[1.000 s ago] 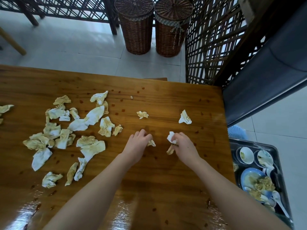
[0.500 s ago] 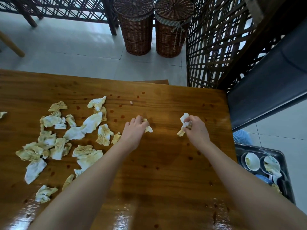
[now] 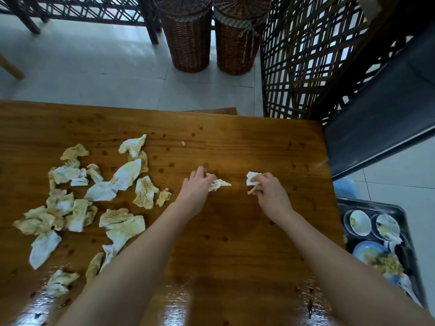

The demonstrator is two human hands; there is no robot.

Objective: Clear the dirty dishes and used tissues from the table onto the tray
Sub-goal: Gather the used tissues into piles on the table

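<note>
The left hand (image 3: pixel 196 187) is now pinching a just-grabbed tissue (image 3: pixel 220 184), the right hand (image 3: pixel 270 191) clutching its wad (image 3: pixel 253 181); the pile (image 3: pixel 122 177) is still waiting.

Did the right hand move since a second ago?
Yes. The right hand, gripping tissues, moved away from the person, closer to the far edge of the table.

One left hand (image 3: pixel 196 188), one right hand (image 3: pixel 270 194), two wicker baskets (image 3: pixel 188 41) (image 3: pixel 235 43), one tray (image 3: pixel 376 204), two white bowls (image 3: pixel 359 222) (image 3: pixel 387 225), roughly twenty tissues (image 3: pixel 122 180).
</note>
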